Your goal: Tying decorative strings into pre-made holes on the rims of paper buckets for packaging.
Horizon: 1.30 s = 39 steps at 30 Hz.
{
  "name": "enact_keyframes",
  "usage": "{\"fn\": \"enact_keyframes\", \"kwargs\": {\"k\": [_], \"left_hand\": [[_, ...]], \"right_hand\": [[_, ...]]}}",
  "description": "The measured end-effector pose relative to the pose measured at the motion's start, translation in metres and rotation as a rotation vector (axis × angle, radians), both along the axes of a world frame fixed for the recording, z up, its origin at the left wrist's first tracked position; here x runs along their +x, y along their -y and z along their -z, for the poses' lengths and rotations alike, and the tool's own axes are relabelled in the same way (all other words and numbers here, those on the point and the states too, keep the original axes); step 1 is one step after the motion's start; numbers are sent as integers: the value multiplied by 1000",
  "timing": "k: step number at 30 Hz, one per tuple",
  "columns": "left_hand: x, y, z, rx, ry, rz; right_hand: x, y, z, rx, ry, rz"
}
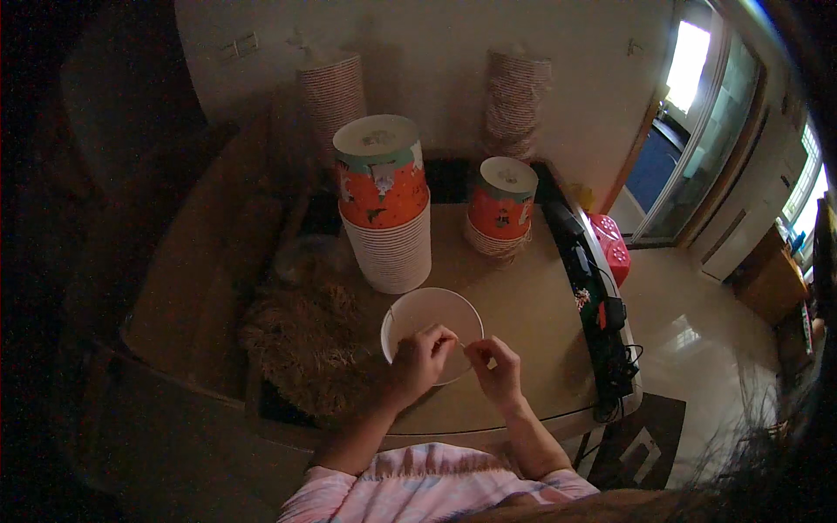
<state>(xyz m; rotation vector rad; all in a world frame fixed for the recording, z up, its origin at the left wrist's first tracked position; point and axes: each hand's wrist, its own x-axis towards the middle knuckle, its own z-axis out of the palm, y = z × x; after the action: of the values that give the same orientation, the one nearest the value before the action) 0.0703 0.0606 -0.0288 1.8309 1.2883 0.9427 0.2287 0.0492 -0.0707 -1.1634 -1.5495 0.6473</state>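
Observation:
A white paper bucket (443, 302) stands with its mouth up at the table's near side. My left hand (422, 362) reaches over its near rim, thumb and fingertips pinched together. At the bucket's right edge my right hand (497, 370) is also closed in a pinch, its fingertips close to the left ones. Whatever thin thing they hold between them is too small to make out. A thin dark line shows inside the bucket's left wall. To the left lies a large tangled bundle of brown cords (305, 349).
Behind the bucket rise a tall stack of upturned buckets (390, 248), the top one orange and green, and a shorter such stack (500, 209). Two more stacks (333, 96) lean by the wall. Cables and small items line the table's dark right edge (602, 322). A red stool (612, 248) stands beyond.

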Motion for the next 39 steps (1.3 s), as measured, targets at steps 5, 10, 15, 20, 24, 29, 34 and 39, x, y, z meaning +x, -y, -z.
{"fn": "enact_keyframes", "kwargs": {"k": [5, 10, 15, 20, 24, 29, 34, 39], "left_hand": [[8, 5, 4, 443, -151, -192], [14, 7, 8, 490, -232, -232], [17, 3, 13, 531, -262, -251], [12, -3, 16, 391, -148, -154], [10, -2, 12, 316, -93, -106], [9, 6, -12, 150, -90, -29], [-2, 6, -25, -19, 58, 247], [-3, -2, -23, -21, 210, 206]], "right_hand": [[-5, 1, -11, 25, -123, -62], [2, 0, -7, 60, 81, -15], [0, 2, -4, 84, 41, -17], [3, 3, -9, 26, 104, -45], [-3, 5, -11, -10, -45, -42], [-3, -2, -12, -76, -370, -58], [15, -4, -28, 142, 16, -19], [14, 0, -27, 231, 3, -69]]}}
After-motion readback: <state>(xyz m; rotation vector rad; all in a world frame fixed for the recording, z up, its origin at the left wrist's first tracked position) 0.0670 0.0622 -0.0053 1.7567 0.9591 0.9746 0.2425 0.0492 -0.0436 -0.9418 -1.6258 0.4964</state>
